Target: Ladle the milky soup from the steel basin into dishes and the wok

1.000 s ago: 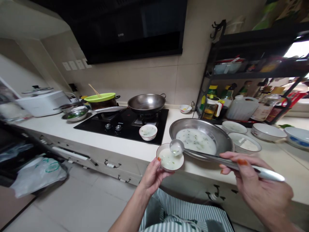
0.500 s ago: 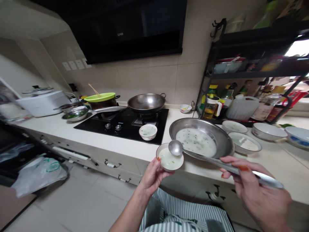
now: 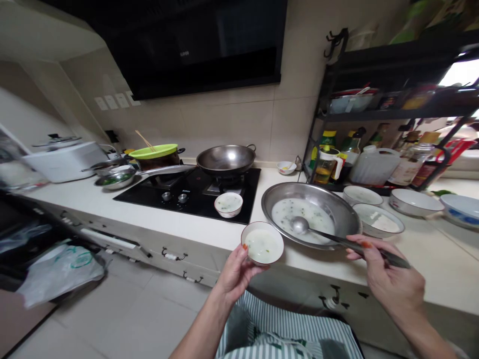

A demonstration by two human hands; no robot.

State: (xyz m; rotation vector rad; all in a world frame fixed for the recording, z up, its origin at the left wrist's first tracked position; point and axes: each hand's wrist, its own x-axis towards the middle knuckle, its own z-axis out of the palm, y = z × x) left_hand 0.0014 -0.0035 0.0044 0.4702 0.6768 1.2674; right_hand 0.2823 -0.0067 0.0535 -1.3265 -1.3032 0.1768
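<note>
My left hand [image 3: 238, 269] is closed on a small white bowl [image 3: 262, 243] with a dark red rim, held just off the counter's front edge. Milky soup with green bits nearly fills it. My right hand [image 3: 385, 271] grips the handle of a metal ladle [image 3: 329, 236]. The ladle's round head rests over the soup in a wide steel basin [image 3: 348, 212], which holds the same milky liquid with green flecks. A filled small bowl [image 3: 229, 205] sits on the front right of the black stove, left of the basin.
A steel wok [image 3: 226, 158] stands on the right burner. Several white bowls, one a blue-patterned bowl [image 3: 461, 209], line the counter right of the basin. Behind them rises a black rack [image 3: 389, 113] with bottles. Further left are a lime-green basin [image 3: 154, 151] and a dish of greens [image 3: 115, 179].
The ladle has tipped over the small bowl, then moved right and down into the steel basin with my right hand. My left hand keeps the bowl in nearly the same place.
</note>
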